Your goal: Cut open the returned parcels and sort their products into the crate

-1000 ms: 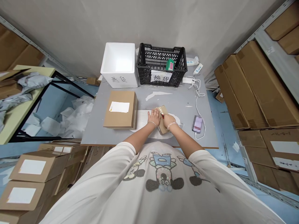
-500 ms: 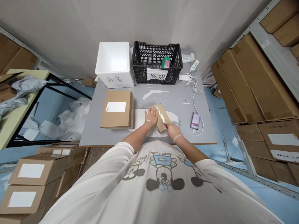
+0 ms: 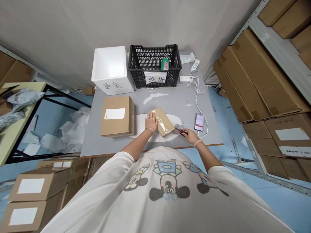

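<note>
A small brown carton point(image 3: 163, 122) with shiny clear tape lies slanted on a white sheet point(image 3: 141, 124) near the table's front. My left hand point(image 3: 151, 122) lies on the carton's left end, fingers extended. My right hand point(image 3: 191, 136) is closed around a red and black cutter point(image 3: 181, 131), whose front end is just off the carton's right end. To the left of my left hand sits a larger brown box point(image 3: 116, 117) with a white label.
A white foam box point(image 3: 114, 84) and a black crate point(image 3: 155, 81) holding a green box stand at the table's back. Power strips, a cable and a phone point(image 3: 199, 122) lie on the right. Shelves point(image 3: 269, 142) with cartons flank the right side.
My right hand has moved right, away from the carton, and the cutter now shows clearly. The left hand stays on the carton. The camera view has shifted slightly.
</note>
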A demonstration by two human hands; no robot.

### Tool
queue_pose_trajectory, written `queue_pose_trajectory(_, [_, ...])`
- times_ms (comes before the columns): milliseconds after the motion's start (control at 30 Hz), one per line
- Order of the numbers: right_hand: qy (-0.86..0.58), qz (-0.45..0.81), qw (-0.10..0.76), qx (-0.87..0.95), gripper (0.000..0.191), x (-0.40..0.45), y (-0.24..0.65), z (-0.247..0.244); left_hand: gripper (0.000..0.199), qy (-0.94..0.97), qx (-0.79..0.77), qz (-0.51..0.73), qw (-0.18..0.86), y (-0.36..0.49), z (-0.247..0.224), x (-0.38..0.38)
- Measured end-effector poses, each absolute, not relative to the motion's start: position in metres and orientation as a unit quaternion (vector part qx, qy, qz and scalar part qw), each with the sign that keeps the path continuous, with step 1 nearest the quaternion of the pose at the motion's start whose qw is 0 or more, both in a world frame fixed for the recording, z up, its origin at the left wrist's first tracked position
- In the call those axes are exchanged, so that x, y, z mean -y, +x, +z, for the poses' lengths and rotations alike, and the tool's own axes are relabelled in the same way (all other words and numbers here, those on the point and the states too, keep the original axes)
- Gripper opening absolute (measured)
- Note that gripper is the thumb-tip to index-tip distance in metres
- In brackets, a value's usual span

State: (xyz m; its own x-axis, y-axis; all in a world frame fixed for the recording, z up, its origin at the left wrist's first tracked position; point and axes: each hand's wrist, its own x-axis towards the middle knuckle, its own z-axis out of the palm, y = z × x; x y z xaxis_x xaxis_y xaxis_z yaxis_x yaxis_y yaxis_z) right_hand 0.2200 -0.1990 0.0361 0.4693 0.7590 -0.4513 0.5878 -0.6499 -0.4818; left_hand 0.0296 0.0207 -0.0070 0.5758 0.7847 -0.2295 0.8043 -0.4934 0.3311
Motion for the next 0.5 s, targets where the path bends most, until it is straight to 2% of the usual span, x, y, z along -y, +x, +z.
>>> queue_pose_trajectory(133, [-0.831, 0.410, 0.283, 0.247, 0.024, 0.198, 0.238, -0.003, 0.070, 0.825, -0.519, 0.001, 0.222, 0.033, -0.006, -0.007])
queue_pose_trajectory(233, [-0.814, 0.430, 0.372, 0.122, 0.023, 0.192, 0.242, -0.019, 0.066, 0.873, -0.445, -0.008, 0.200, 0.034, -0.001, -0.006])
queue_pose_trajectory(333, [-0.799, 0.426, 0.421, 0.050, 0.017, 0.184, 0.234, -0.021, 0.062, 0.908, -0.375, -0.034, 0.184, 0.033, 0.005, -0.015])
queue_pose_trajectory(400, [-0.762, 0.465, 0.450, 0.017, 0.014, 0.180, 0.221, -0.017, 0.070, 0.900, -0.391, -0.049, 0.186, 0.032, 0.008, -0.027])
queue_pose_trajectory(500, [-0.666, 0.557, 0.496, -0.018, 0.013, 0.174, 0.193, -0.004, 0.098, 0.879, -0.435, -0.055, 0.186, 0.033, 0.013, -0.046])
